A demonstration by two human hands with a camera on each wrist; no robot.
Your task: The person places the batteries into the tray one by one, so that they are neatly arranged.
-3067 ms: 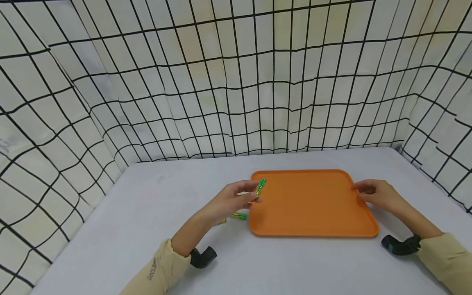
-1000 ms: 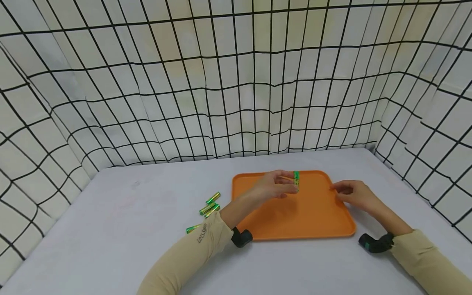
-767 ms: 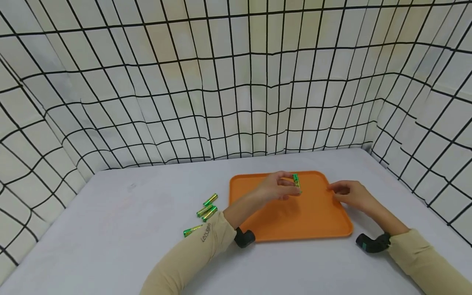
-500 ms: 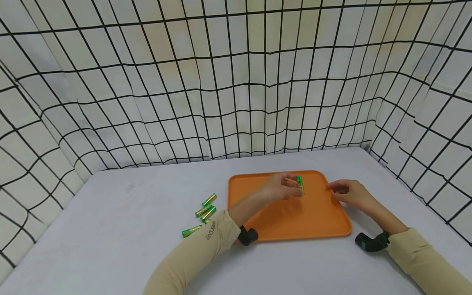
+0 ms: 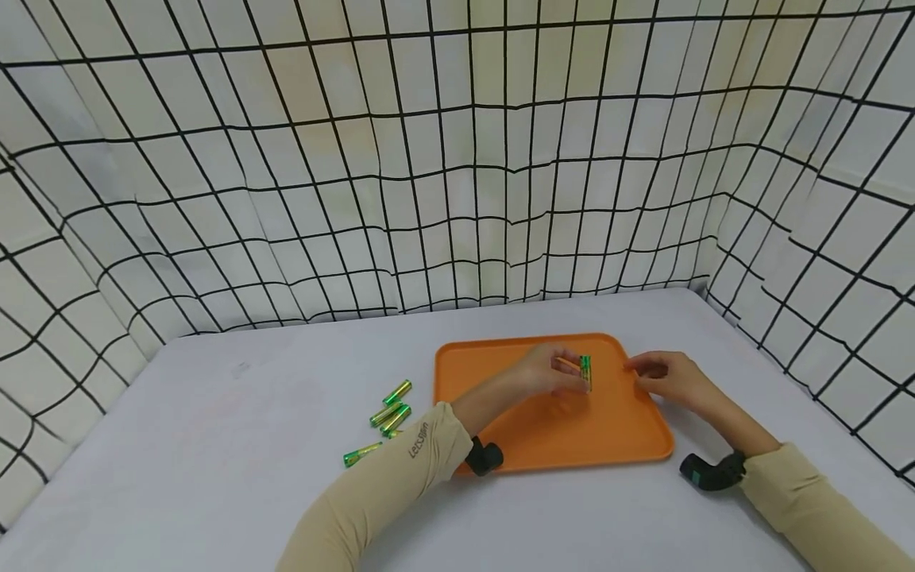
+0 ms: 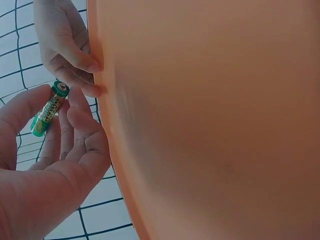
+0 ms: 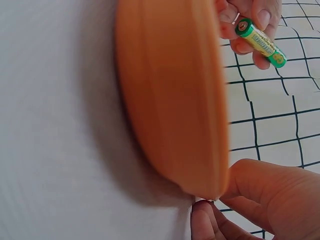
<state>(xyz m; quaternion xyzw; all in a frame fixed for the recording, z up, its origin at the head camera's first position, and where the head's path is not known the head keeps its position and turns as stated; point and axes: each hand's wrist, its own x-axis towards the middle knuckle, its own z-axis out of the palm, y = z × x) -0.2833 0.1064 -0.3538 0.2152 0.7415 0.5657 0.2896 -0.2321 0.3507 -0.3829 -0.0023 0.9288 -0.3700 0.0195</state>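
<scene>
Above the right part of the orange tray (image 5: 608, 433), my left hand (image 5: 545, 372) pinches a green and gold battery (image 5: 585, 373) between thumb and fingertips. The left wrist view shows this battery (image 6: 50, 109) tilted between the fingers, with its terminal end facing up. My right hand (image 5: 672, 380) holds the right rim of the tray; in the right wrist view its thumb and fingers (image 7: 245, 192) are around the edge. Several more batteries (image 5: 397, 392) lie loose on the table left of the tray, one partly hidden behind the left sleeve.
A white-covered table (image 5: 272, 445) bears the tray. Pale walls with a black grid (image 5: 429, 183) enclose it at the back and both sides. A black wrist camera (image 5: 484, 457) hangs under the left wrist, another black camera (image 5: 713, 472) under the right.
My left hand has carried the battery rightward from the tray's left edge across it, and lately a little lower. The right hand stays on the rim. Loose batteries have come into view from behind the arm.
</scene>
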